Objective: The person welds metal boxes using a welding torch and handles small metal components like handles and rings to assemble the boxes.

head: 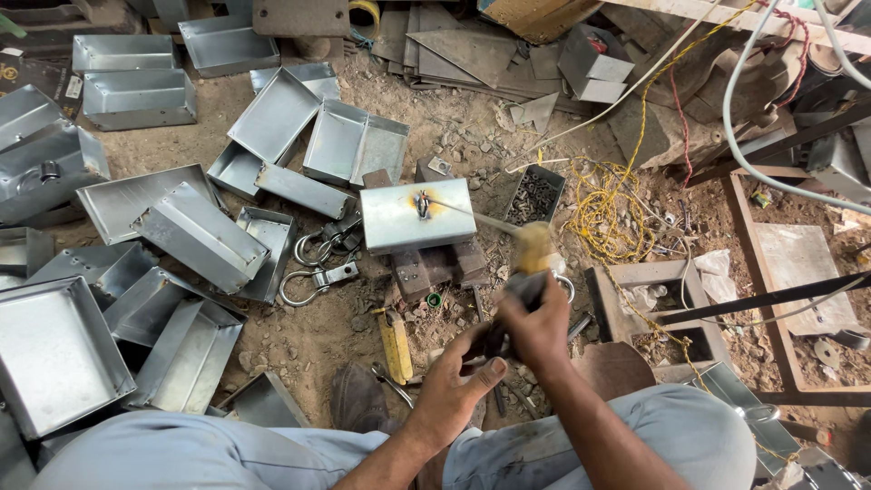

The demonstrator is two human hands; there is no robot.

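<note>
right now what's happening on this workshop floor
A person sits on the dirt floor among many galvanised sheet-metal trays. The right hand grips a welding electrode holder, its rod reaching to a scorched weld spot on the metal box set on a block. The left hand steadies the right one from below.

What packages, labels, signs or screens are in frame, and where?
White label: top left, small pale rectangle on a dark flat item; print too small to make out.
Open box: centre, just right of the welded metal box; small dark rectangular tray filled with dark fasteners.
Signs, screens: none in view.
Right hand: closed on a blurred dark handle; no label shows on it.
</note>
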